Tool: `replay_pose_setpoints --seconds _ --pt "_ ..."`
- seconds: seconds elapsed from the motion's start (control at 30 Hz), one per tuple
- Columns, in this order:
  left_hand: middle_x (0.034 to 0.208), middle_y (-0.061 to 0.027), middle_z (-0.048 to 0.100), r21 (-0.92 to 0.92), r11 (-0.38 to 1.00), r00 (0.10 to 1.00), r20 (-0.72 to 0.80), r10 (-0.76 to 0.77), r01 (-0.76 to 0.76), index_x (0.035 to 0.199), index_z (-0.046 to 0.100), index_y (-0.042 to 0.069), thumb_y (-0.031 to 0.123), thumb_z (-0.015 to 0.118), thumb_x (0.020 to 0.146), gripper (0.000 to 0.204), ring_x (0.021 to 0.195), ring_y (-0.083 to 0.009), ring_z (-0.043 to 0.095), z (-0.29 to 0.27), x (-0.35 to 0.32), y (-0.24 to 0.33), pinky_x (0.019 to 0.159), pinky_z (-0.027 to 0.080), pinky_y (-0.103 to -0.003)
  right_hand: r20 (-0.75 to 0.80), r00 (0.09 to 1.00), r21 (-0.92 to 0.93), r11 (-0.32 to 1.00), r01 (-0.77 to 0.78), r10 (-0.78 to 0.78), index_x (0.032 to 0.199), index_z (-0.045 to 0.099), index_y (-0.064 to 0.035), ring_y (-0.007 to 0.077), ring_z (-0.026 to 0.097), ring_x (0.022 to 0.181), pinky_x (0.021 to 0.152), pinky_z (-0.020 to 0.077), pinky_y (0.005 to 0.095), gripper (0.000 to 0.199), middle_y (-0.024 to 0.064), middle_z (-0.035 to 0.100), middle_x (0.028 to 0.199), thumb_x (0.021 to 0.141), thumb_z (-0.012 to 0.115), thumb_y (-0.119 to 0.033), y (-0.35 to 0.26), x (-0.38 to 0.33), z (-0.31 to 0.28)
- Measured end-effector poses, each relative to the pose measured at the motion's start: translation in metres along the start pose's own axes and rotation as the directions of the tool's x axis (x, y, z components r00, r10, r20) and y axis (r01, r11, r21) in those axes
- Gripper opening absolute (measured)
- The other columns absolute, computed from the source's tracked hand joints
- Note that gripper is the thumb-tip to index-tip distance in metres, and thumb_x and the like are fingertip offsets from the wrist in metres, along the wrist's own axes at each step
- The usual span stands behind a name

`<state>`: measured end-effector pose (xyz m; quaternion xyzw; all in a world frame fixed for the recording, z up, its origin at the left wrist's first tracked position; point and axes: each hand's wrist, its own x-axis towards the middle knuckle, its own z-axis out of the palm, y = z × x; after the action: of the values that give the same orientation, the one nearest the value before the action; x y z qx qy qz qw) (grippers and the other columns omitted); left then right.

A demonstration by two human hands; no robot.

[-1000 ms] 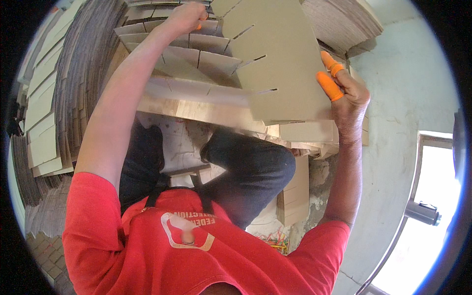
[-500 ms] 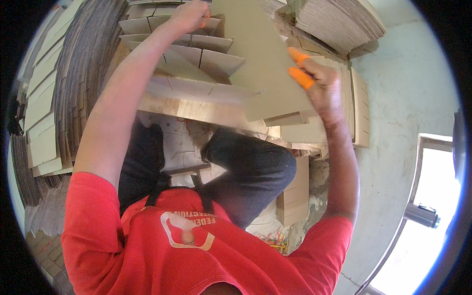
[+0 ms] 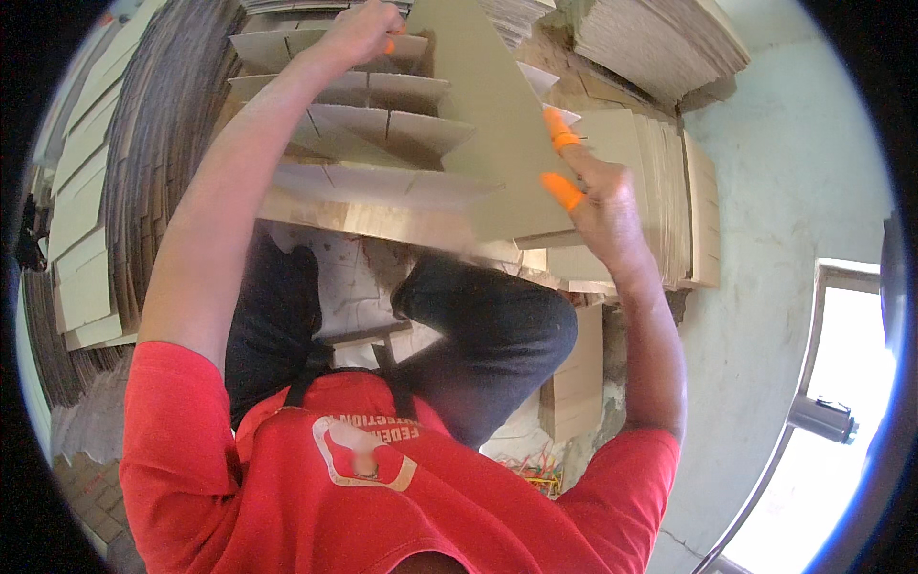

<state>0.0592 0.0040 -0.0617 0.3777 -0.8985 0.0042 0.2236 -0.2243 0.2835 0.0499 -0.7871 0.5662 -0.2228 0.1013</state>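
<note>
Your right hand (image 3: 601, 196), gripping the cardboard sheet (image 3: 488, 124) by its outer edge, has swung inward, leaving the sheet apparently steeper beside the slotted cardboard dividers (image 3: 421, 129) at the front edge of the table (image 3: 354, 212), your left hand (image 3: 368, 31) curled, its hold unclear.

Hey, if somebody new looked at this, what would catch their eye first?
Probably the bright red shirt, filling the lower middle. Next, the orange finger covers on the right hand, holding the edge of a large cardboard sheet at upper centre. The glaring white opening at lower right also draws the eye.
</note>
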Motion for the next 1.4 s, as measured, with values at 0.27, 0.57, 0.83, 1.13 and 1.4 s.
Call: replay_pose_setpoints --seconds 0.27,0.57,0.83,1.13,1.4 --pt "0.085 -0.019 0.066 0.074 0.997 1.0 0.017 0.025 -0.026 0.083 0.067 0.003 0.008 0.07 0.072 0.012 0.087 -0.0395 0.064 0.004 0.0 -0.01 0.073 0.051 -0.048 -0.039 0.995 0.001 0.996 0.088 -0.088 0.125 0.057 0.0028 0.031 0.055 0.062 0.061 0.0465 0.0357 0.048 0.0268 0.058 0.087 0.079 0.071 0.0 -0.024 0.001 0.003" --pt "0.102 -0.0138 0.067 -0.058 0.998 0.992 -0.127 -0.028 0.02 0.106 0.068 0.012 0.025 0.075 0.077 0.033 0.103 -0.0352 0.06 -0.026 -0.008 0.039 0.085 0.049 -0.048 -0.143 0.987 -0.051 0.995 -0.083 0.075 0.126 0.056 -0.0009 0.0372 0.06 0.067 0.06 0.049 0.0364 0.049 0.0252 0.062 0.086 0.08 0.071 -0.003 -0.018 -0.01 0.032" --pt "0.09 -0.0136 0.069 -0.047 0.983 0.964 0.197 0.181 -0.175 0.082 0.068 0.006 0.013 0.07 0.075 0.011 0.087 -0.0384 0.064 -0.027 -0.035 0.046 0.072 0.052 -0.047 -0.135 0.99 -0.029 0.999 -0.041 0.036 0.133 0.054 -0.0056 0.0374 0.06 0.067 0.062 0.0512 0.0363 0.055 0.0229 0.065 0.098 0.081 0.071 -0.003 -0.032 -0.018 0.02" --pt "0.083 -0.0185 0.065 -0.13 0.97 0.967 0.126 0.221 -0.205 0.078 0.063 0.001 0.012 0.071 0.072 0.015 0.084 -0.0409 0.063 -0.029 -0.035 0.053 0.07 0.05 -0.047 0.111 0.992 -0.033 0.998 0.06 -0.056 0.139 0.047 -0.0044 0.036 0.064 0.067 0.062 0.0519 0.0431 0.057 0.02 0.064 0.081 0.084 0.066 -0.008 0.006 -0.011 0.067" --pt "0.113 -0.0128 0.065 -0.158 0.987 0.994 0.105 0.035 -0.018 0.125 0.059 0.009 0.027 0.072 0.082 0.048 0.109 -0.0335 0.059 -0.047 -0.044 0.054 0.091 0.048 -0.043 -0.407 0.912 -0.074 0.994 -0.081 0.044 0.128 0.059 -0.0064 0.031 0.065 0.086 0.071 0.0528 0.039 0.041 0.0153 0.065 0.102 0.089 0.067 -0.018 0.049 -0.038 0.047"
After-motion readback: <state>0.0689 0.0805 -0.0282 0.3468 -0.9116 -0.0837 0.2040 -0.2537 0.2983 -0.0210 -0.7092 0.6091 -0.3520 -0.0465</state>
